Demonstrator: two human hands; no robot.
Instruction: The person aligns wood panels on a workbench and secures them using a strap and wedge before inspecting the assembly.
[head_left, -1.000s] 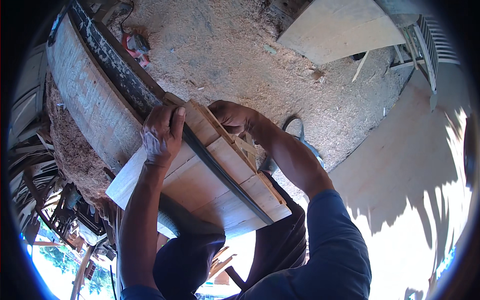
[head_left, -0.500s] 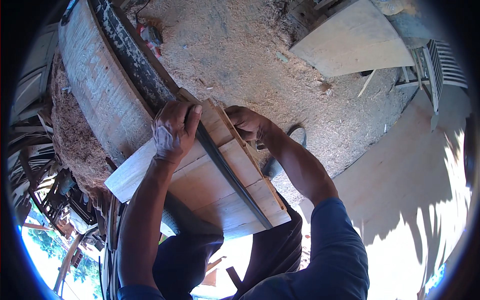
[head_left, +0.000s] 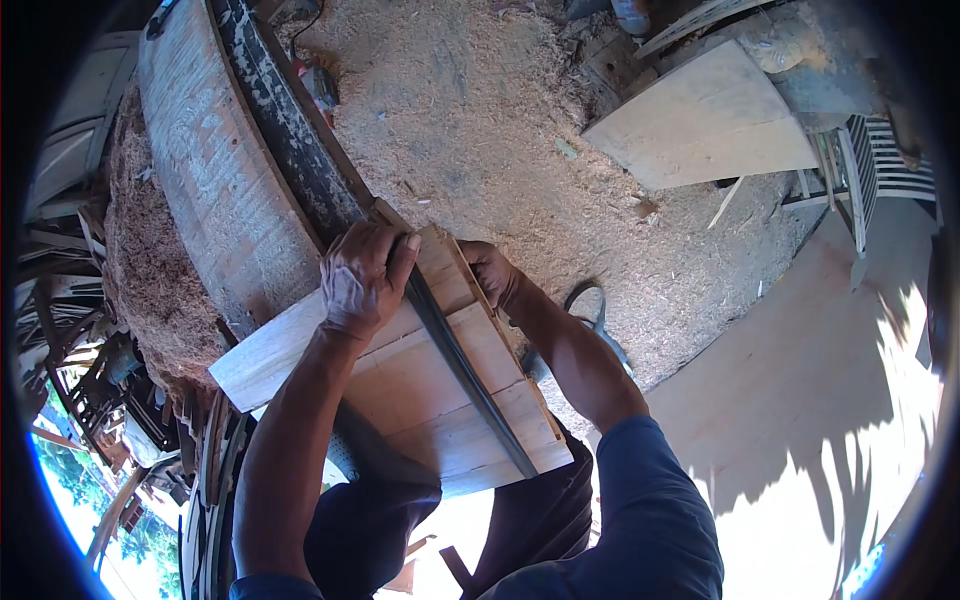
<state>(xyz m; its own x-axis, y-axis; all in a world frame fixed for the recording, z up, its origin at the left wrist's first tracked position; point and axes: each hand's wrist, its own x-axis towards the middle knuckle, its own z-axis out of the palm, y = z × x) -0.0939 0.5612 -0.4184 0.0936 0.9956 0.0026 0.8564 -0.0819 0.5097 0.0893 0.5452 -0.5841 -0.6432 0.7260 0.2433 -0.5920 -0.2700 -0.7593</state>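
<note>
Your left hand (head_left: 358, 285) clasps its fingers on the dark strip (head_left: 459, 355) atop the wooden panel (head_left: 405, 385), your right hand (head_left: 488, 272) (I can't tell its fingers' grip) at the panel's right edge

Harsh daylight burns out the lower edge and lower right, throwing a jagged shadow over the pale flat surface (head_left: 755, 400), while the sawdust-strewn floor (head_left: 470, 130) sits in softer shade, bending toward black, blue-fringed fisheye edges.
</note>
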